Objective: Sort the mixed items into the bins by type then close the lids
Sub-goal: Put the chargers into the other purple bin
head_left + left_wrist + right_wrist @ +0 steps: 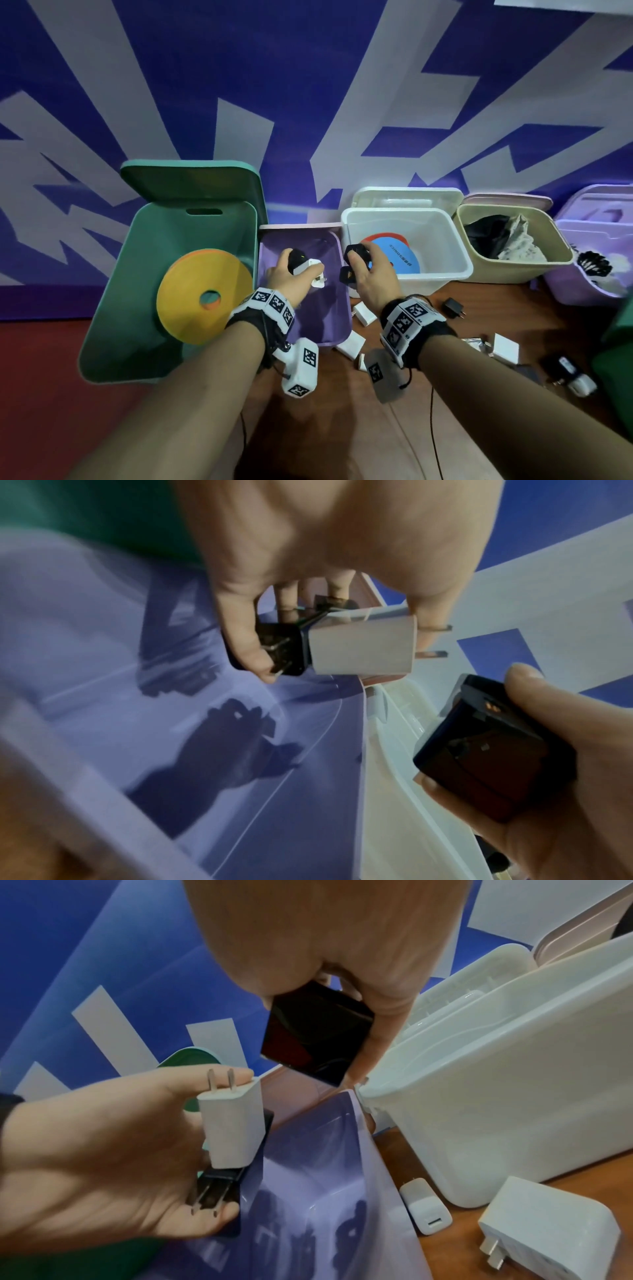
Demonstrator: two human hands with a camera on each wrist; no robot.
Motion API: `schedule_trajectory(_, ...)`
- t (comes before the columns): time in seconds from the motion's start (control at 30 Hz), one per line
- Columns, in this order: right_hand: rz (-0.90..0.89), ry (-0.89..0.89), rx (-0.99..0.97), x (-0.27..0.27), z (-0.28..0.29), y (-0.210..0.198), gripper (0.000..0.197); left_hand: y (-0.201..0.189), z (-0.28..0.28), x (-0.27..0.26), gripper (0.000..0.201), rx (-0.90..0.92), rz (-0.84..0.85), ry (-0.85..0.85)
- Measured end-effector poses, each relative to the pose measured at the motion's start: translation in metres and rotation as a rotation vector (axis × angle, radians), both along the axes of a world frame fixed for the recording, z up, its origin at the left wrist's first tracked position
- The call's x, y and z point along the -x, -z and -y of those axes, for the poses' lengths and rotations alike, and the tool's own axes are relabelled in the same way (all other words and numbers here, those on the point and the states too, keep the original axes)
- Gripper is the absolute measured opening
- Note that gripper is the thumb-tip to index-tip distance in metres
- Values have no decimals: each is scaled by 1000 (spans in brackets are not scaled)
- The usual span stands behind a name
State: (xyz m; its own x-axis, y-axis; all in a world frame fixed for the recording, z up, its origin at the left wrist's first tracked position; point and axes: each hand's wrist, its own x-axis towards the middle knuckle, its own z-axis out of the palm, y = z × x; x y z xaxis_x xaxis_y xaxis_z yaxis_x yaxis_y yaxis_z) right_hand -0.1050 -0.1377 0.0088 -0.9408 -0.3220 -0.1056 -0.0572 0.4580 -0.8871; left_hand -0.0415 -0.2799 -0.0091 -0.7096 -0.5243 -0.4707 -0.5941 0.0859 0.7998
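Blue-and-white wall (308,85) behind; we're counting 5 open bins on the wood floor (445,428). We're holding 2 chargers in the left hand (291,277), 1 white charger (232,1123) and 1 black charger (219,1191), fingers curled round both, over the purple bin (337,329). Right hand (371,274) is gripping 2 black adapters (356,255) at the rim betw. purple bin & white bin (452,270). Approx. 4 more white chargers (364,313) are lying on the floor.

white charger (232,1126): smooth matt plastic, with bare metal prongs
black charger (316,1039): glossy dark plastic
purple bin (334,329): smooth plastic; a soft sheen is seen inside
white bin (514,1123): smooth, slightly translucent plastic
floor (496,308): wood-grained, lightly polished
beige bin (534,270): crumpled cloth is held
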Motion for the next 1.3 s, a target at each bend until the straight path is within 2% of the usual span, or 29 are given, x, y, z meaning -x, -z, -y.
schedule_trajectory(0.07, 12, 18, 9, 1, -3, 0, 12, 6, 3, 4, 56, -37, 24, -67)
schedule_trajectory(0.17, 8, 52, -14, 4, -8, 5, 26, 24, 12, 14, 32, -45, 58, -191)
schedule_trajectory(0.2, 8, 57, -26, 4, -8, 6, 29, 29, 16, 18, 34, -31, 65, -200)
schedule_trajectory(0.27, 25, 61, -36, 4, -9, 7, 30, 24, 15, 23, 54, 3, 69, -180)
schedule_trajectory(0.3, 42, 61, -30, 4, -9, 6, 30, 18, 13, 24, 55, 27, 72, -163)
schedule_trajectory(0.47, 65, 4, -75, 4, 3, 0, 33, 2, 12, 18, 44, 153, -33, -60)
schedule_trajectory(0.6, 128, -59, -120, 1, 25, 6, 33, -7, 20, 5, 40, 226, -145, -53)
schedule_trajectory(0.77, 202, -133, -220, -1, 47, 20, 41, -18, 26, -15, 37, 222, -225, -68)
schedule_trajectory(0.87, 167, -167, -311, 0, 50, 22, 44, -23, 27, -23, 37, 229, -245, -63)
schedule_trajectory(1.07, 88, -133, -250, -4, 33, 2, 42, -33, 16, -33, 38, 234, -232, -71)
schedule_trajectory(1.3, 64, -106, -172, 0, -27, -24, 44, -50, -35, -16, 37, 287, -206, -13)
